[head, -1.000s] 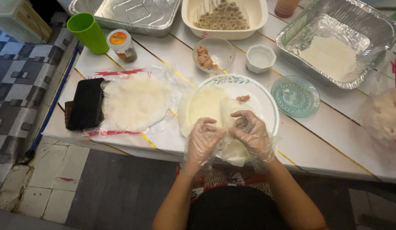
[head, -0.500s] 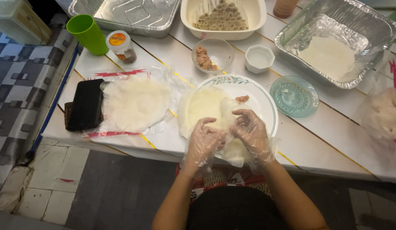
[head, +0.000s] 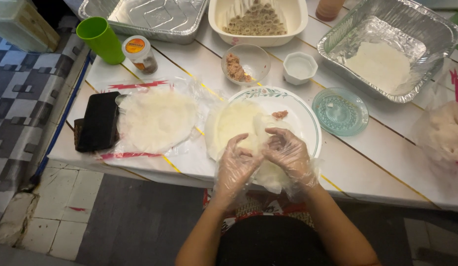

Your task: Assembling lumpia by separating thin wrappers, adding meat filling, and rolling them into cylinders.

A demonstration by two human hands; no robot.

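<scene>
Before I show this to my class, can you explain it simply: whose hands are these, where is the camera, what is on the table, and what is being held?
The picture comes from a camera worn on a person's head, looking straight down, so the arms entering from the bottom are that person's own. Both hands wear thin clear plastic gloves. The left hand and right hand together pinch a pale, thin wrapper that lies on a white plate at the table's near edge.

Around it stand a stack of round wrappers on plastic, a dark block, a green cup, a small jar, a glass bowl of minced filling, a small white cup, a green glass saucer, a white dish of finished rolls, and two foil trays.
</scene>
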